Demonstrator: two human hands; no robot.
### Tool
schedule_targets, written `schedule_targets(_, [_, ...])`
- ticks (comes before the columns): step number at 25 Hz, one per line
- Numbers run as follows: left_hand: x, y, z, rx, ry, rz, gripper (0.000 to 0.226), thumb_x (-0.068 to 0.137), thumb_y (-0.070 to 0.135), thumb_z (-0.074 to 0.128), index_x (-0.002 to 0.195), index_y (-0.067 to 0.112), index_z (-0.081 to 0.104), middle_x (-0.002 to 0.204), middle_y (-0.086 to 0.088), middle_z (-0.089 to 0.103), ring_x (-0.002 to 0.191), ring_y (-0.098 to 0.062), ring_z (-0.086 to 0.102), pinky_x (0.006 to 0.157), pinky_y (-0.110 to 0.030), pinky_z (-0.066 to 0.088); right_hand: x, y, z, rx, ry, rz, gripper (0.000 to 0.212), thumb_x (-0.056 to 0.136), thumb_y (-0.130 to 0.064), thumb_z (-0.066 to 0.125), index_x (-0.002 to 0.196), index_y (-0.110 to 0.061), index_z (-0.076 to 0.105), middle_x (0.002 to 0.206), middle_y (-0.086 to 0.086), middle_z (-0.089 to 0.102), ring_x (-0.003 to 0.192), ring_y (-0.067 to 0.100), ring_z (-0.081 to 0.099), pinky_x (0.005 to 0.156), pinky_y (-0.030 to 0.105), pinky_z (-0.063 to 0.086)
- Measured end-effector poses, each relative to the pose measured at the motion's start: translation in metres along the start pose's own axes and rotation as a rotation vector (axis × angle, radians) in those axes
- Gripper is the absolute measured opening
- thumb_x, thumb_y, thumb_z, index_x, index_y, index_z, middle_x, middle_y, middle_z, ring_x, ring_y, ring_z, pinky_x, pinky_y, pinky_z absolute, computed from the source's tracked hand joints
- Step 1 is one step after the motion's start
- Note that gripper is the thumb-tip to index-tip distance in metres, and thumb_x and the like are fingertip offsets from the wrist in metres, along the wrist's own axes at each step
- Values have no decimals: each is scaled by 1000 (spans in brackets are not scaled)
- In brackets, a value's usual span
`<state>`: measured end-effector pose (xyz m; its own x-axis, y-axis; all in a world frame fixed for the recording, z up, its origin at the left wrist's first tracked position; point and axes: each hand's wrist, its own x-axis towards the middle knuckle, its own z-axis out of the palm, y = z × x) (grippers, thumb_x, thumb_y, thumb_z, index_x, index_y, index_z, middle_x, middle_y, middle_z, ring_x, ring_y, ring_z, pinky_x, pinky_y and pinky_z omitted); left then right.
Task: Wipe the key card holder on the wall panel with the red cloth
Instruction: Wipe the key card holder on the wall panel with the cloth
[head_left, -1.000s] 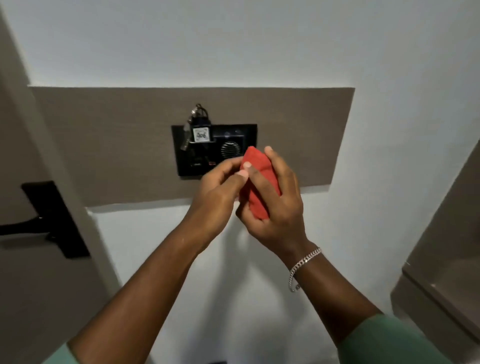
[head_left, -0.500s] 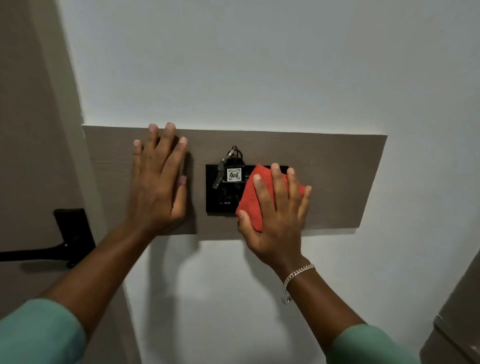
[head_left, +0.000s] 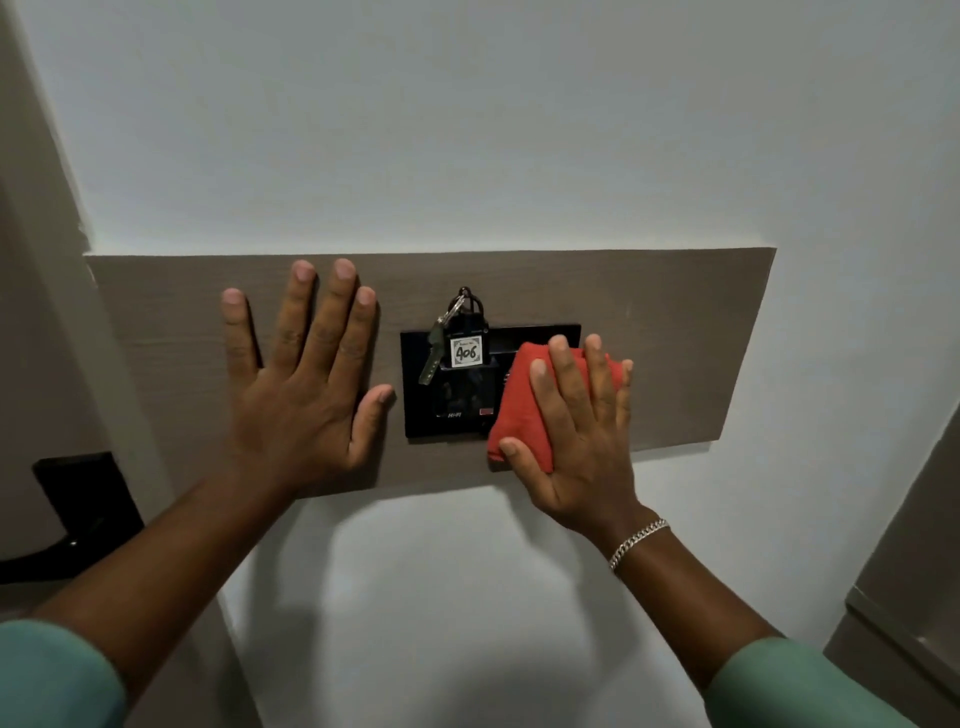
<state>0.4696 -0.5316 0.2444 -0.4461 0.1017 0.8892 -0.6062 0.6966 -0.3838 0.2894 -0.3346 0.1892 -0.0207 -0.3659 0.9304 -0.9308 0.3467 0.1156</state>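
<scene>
Right hand (head_left: 582, 441) flat on red cloth (head_left: 519, 410) (long axis near-vertical) against key card holder (head_left: 414, 410)

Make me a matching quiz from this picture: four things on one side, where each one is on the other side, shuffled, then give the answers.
Things:
1. left hand
2. red cloth
3. key tag
4. bracelet

Places:
A. around the wrist of the right hand
B. flat on the wall panel, left of the key card holder
C. pressed against the key card holder's right part, under the right hand
D. hanging over the key card holder's upper left, marked 406

Pairs: 1-B, 2-C, 3-D, 4-A
</scene>
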Motion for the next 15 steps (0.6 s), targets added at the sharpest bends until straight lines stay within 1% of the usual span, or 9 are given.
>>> schedule_targets(2, [-1,1,1,4,3,4,77,97,48,35,157,5,15,165,-15,9,152,-38,9,114,-70,6,7,-2,0,40,6,77,69,98,-56,34,155,-22,13,164,4,13,154,33,3,119,72,11])
schedule_targets(4, [-1,1,2,-4,18,7,77,97,48,35,158,6,14,165,-14,9,153,-35,4,115,-69,5,19,-12,2,76,36,173,69,98,-57,31,156,-26,11,166,1,7,156,34,1,122,67,5])
schedule_targets(5, [0,0,2,-7,20,6,77,97,48,36,158,6,14,166,-14,9,153,-34,2,115,-69,4,21,-16,4,75,41,183,70,98,-59,31,156,-27,10,167,-2,5,156,35,2,123,65,3])
schedule_targets(7, [0,0,3,-17,21,1,77,97,49,35,158,7,14,166,-14,10,153,-33,1,115,-69,4,17,-16,3,46,20,134,74,96,-61,37,156,-25,14,166,0,7,155,36,5,123,65,4])
schedule_targets(10, [0,-1,3,-19,32,5,77,96,48,37,158,7,15,166,-14,12,153,-33,1,115,-69,5,9,-1,-6,30,-10,45,74,93,-53,48,153,-19,21,163,2,14,154,36,10,120,70,12])
schedule_targets(12, [0,0,3,-21,41,4,77,96,48,37,158,7,16,166,-13,12,154,-32,1,116,-68,4,16,1,-8,72,2,74,71,94,-49,46,153,-19,21,162,2,14,155,34,7,120,69,12])
schedule_targets(15, [-1,2,5,-15,51,0,77,96,49,37,158,8,16,166,-13,12,154,-32,2,117,-67,1,32,-12,-3,133,55,150,66,97,-51,37,155,-24,21,165,0,12,156,32,5,122,66,8])
